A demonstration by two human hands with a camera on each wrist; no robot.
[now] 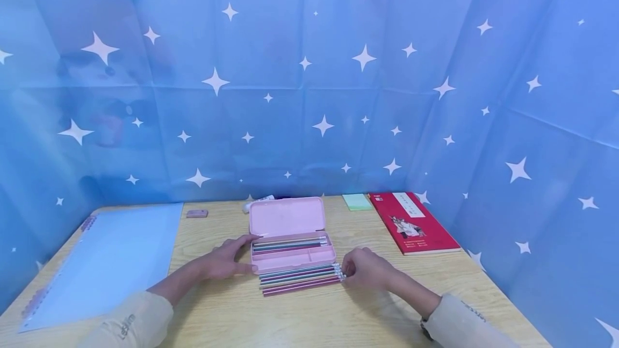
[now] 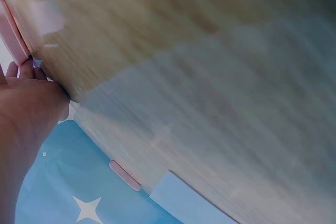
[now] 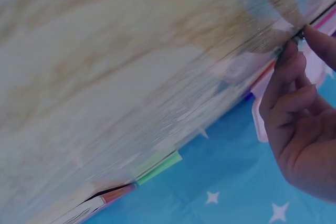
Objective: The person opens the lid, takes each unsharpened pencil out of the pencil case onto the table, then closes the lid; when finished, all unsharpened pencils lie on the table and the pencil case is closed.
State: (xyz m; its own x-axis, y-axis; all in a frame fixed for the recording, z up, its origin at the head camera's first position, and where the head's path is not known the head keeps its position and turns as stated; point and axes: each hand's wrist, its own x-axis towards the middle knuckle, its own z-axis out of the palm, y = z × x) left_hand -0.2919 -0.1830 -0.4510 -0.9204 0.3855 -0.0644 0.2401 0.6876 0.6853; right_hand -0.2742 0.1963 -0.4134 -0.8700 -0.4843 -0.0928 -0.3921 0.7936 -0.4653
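A pink pencil case (image 1: 294, 259) lies with its lid (image 1: 287, 216) raised, several pencils (image 1: 290, 244) in its rear compartment. My left hand (image 1: 227, 259) is at the case's left end, thumb and forefinger spread and touching it. In front of the case, a row of several loose pencils (image 1: 300, 279) lies on the table, eraser ends to the right. My right hand (image 1: 367, 268) is at those ends, and in the right wrist view the thumb and forefinger pinch a pencil's end (image 3: 300, 36). Which pencil it is, I cannot tell.
A red book (image 1: 411, 222) and green sticky notes (image 1: 357, 202) lie at the back right. On the left is a white sheet or pad (image 1: 111, 262), with a small mauve eraser-like block (image 1: 196, 214) beside it. A white object (image 1: 261, 202) is partly hidden behind the lid.
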